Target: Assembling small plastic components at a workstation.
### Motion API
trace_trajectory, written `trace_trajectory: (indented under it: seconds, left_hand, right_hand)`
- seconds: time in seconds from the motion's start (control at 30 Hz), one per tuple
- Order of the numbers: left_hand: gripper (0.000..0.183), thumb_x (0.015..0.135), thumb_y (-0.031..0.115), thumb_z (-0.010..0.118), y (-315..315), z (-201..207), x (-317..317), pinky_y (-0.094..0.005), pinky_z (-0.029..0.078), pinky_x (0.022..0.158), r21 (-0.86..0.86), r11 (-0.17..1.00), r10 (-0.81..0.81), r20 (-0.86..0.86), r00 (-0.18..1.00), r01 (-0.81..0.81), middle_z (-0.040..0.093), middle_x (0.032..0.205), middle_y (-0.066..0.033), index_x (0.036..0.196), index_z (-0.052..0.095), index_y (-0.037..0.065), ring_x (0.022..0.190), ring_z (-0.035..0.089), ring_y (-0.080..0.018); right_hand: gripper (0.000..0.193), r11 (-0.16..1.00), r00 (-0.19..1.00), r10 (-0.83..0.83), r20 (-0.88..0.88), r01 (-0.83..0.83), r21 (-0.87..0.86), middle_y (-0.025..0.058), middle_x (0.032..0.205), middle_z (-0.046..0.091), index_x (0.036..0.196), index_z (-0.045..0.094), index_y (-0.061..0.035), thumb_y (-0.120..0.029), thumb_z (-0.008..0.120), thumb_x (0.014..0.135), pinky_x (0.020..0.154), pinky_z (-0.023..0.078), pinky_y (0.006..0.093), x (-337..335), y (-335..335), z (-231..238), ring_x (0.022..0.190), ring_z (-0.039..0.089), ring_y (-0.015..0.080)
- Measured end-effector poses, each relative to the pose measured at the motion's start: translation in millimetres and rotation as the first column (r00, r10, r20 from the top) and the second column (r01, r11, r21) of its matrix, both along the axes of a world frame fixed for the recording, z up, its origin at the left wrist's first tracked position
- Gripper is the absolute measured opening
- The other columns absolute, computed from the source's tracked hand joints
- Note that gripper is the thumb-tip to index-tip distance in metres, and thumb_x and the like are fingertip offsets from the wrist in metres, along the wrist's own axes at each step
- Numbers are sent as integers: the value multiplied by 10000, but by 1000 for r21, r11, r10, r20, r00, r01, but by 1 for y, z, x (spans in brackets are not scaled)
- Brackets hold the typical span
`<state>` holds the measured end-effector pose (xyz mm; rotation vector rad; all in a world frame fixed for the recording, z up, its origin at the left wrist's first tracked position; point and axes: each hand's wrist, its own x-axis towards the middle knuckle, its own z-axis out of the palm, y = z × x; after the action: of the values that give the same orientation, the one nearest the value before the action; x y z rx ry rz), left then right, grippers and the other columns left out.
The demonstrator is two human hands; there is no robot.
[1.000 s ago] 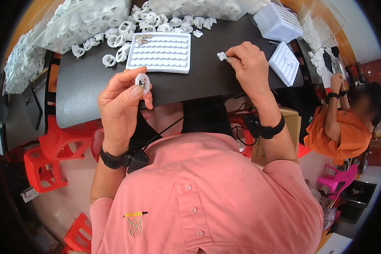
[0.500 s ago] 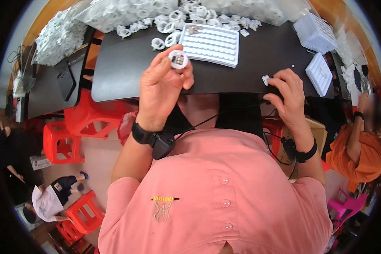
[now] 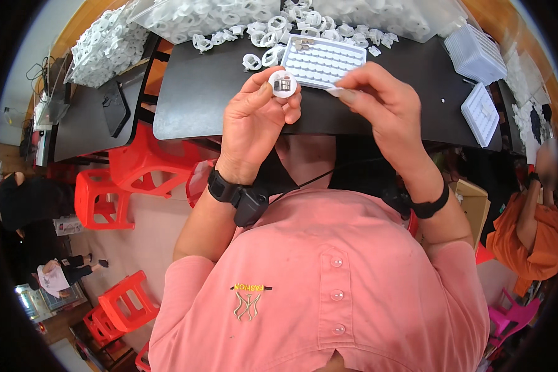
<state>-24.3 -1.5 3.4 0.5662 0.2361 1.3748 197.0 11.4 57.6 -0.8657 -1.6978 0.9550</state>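
My left hand (image 3: 249, 127) holds up a round white plastic housing (image 3: 283, 93) between thumb and fingers, its open face showing small metal and dark parts inside. To its right, my right hand (image 3: 390, 105) pinches a small white plastic piece (image 3: 335, 92), mostly covered by the fingertips. The two hands are apart, above the table's near edge. Just beyond them lies a white tray (image 3: 326, 63) with rows of small pockets. A few metal pieces (image 3: 302, 43) sit at its far left corner.
White plastic rings (image 3: 252, 62) and small white pieces (image 3: 374, 51) lie loose on the dark table (image 3: 186, 93). Bulging clear bags (image 3: 192, 18) of white parts line the back. Stacked trays (image 3: 475, 54) and a single tray (image 3: 480, 115) stand at right. Red stools (image 3: 102, 198) are at left.
My right hand has come left with the small white piece, from the table's near right toward the housing. My left hand still grips the housing. The view has shifted slightly.
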Motion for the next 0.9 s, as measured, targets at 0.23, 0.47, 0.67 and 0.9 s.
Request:
trace_trajectory:
  seconds: [0.23, 0.47, 0.67, 0.9]
  left_hand:
    - [317, 1000, 160, 590, -1, 2, 1, -364, 481, 689, -2, 1000, 4, -19, 1000, -4, 653, 1069, -176, 1263, 580, -16, 887, 637, -273]
    - [319, 1004, 158, 589, 0, 1, -1, -367, 494, 704, -10, 1000, 10, -75, 997, -11, 657, 1078, -160, 1268, 580, -20, 893, 639, -270]
    - [312, 1001, 150, 592, 1, -1, -2, -371, 497, 708, -7, 1000, 15, -81, 997, -15, 663, 1084, -163, 1261, 584, -22, 889, 640, -276]
    - [301, 1001, 147, 592, 0, 1, -2, -370, 496, 706, -8, 1000, 12, -87, 996, -13, 665, 1095, -168, 1247, 597, -26, 867, 631, -279]
  right_hand:
    - [65, 953, 961, 244, -131, -263, -152, 61, 772, 658, 898, 663, 51, -9, 645, 882, 616, 500, 247, -42, 9, 27, 649, 657, 122]
    - [83, 954, 964, 258, -69, -266, -140, 77, 760, 676, 881, 683, 58, -15, 644, 876, 569, 509, 257, -50, 15, 30, 605, 655, 125]
    - [76, 947, 952, 292, -86, -301, -113, 82, 725, 675, 866, 682, 57, -3, 635, 860, 564, 511, 253, -53, 21, 22, 591, 652, 120]
    - [80, 934, 944, 323, -68, -330, -138, 88, 720, 678, 858, 671, 62, 15, 608, 843, 559, 516, 257, -55, 24, 23, 574, 659, 122]
